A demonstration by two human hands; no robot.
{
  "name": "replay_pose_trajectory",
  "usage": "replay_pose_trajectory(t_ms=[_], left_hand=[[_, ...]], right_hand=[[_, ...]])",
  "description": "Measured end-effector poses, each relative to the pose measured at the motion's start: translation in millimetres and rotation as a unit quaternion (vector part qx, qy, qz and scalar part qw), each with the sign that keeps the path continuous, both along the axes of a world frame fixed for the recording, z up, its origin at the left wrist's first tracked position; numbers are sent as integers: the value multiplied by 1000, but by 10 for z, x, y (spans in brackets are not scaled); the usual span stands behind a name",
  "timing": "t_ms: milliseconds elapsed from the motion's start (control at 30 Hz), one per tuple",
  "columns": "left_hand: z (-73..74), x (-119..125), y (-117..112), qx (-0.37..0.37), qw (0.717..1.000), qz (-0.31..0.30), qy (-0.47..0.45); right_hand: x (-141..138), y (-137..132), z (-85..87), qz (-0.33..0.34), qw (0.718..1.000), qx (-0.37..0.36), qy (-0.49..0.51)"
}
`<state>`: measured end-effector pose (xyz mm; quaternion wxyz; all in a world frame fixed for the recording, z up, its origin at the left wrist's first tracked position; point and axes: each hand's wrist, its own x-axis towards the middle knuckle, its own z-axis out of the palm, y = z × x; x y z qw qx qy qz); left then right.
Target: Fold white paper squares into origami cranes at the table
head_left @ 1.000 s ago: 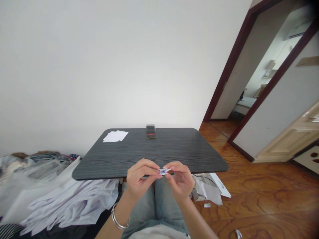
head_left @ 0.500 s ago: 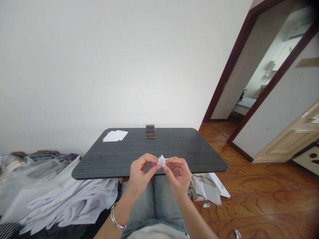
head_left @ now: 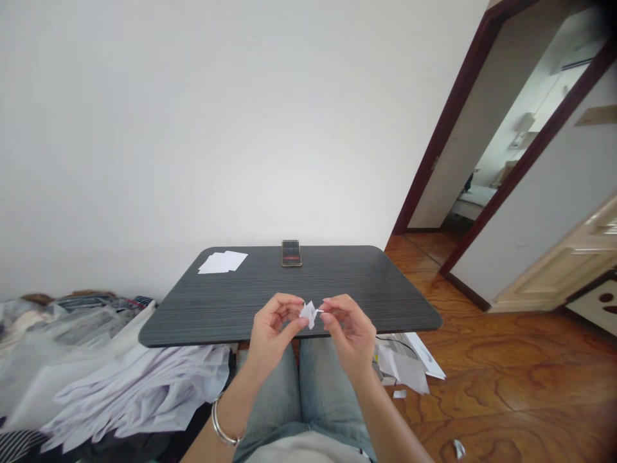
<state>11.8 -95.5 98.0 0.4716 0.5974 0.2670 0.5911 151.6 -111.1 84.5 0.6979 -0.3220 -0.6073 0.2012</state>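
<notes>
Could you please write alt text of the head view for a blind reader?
Left hand and right hand pinch a small folded white paper above a dark table. White paper sheets and a phone-like device lie on it.

The small folded white paper piece point(head_left: 309, 314) is too small for its folds to be read, and the fingertips of the left hand point(head_left: 274, 328) and right hand point(head_left: 349, 334) cover part of it. The display of the dark rectangular device point(head_left: 292, 253) on the table is too small to read. The heap of crumpled white sheets point(head_left: 135, 392) runs off the left edge, and the light blue denim jeans point(head_left: 270, 411) are cut off at the bottom. The pale room point(head_left: 486, 186) beyond the dark wooden door frame point(head_left: 448, 128) is too distant to make out.
</notes>
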Motion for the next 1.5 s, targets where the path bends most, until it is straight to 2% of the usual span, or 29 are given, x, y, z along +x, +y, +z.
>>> replay_pose_trajectory(t_ms=[300, 433, 667, 1067, 1500], left_hand=[[7, -35, -25, 148, 985, 55, 71], [46, -50, -31, 223, 966, 74, 103], [143, -77, -72, 312, 934, 83, 153], [167, -78, -87, 337, 925, 74, 161], [159, -45, -117, 294, 943, 51, 150]], right_hand=[[24, -149, 169, -35, 990, 118, -66], [51, -180, 209, -29, 984, 132, -117], [94, -175, 180, -44, 983, 151, -97], [113, -182, 236, -31, 982, 153, -110], [118, -149, 227, 57, 996, 59, -42]])
